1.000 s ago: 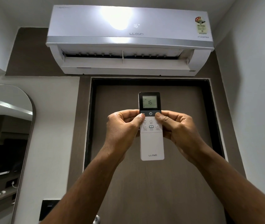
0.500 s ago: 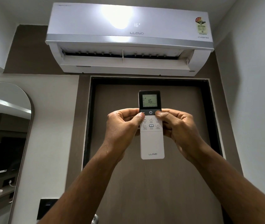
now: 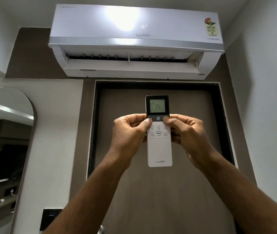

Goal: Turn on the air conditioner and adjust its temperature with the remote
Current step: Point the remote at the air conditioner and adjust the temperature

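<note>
A white wall-mounted air conditioner (image 3: 100,27) hangs high above the door, its flap open and its front panel showing 16. I hold a white remote (image 3: 159,149) upright in front of me, below the unit. My left hand (image 3: 127,137) grips its left side, thumb on the button left of the power symbol. My right hand (image 3: 190,137) grips the right side, thumb on the button right of the power symbol. The remote's lit screen shows a two-digit number, blurred, perhaps 17.
A brown door (image 3: 168,200) in a dark frame stands straight ahead, with its handle (image 3: 101,229) at the bottom edge. An arched mirror (image 3: 7,132) hangs on the left wall. A black switch plate (image 3: 49,218) sits beside the door. A white wall (image 3: 269,115) closes the right.
The number on the remote's screen has changed from 16 to a different, blurred figure. My hands and the remote have stayed nearly still; the unit's panel still shows 16.
</note>
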Available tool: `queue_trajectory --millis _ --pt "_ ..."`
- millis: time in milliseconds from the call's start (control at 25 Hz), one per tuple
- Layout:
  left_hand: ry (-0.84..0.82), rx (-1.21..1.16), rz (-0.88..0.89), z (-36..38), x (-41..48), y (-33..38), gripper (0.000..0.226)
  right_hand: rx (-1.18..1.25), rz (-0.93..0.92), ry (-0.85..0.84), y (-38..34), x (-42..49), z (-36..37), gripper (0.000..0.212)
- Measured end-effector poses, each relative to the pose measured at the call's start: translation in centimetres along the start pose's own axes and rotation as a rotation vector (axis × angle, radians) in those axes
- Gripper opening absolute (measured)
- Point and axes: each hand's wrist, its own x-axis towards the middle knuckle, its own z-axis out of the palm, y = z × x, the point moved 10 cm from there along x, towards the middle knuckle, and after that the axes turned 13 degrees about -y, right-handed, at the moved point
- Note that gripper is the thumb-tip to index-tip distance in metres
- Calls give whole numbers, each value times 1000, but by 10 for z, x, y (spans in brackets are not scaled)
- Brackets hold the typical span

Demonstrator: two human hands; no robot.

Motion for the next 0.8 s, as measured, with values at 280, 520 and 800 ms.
queue_trajectory --millis 280,520,800 --pt "1 12 -8 0 0 -3 7 -17 10 -11 4 -1 0 14" --pt "5 20 -10 0 1 -2 6 -43 -3 -11 0 -1 -1 14" --pt "1 1 -9 2 0 -2 7 -36 -19 -5 0 -1 -4 15"
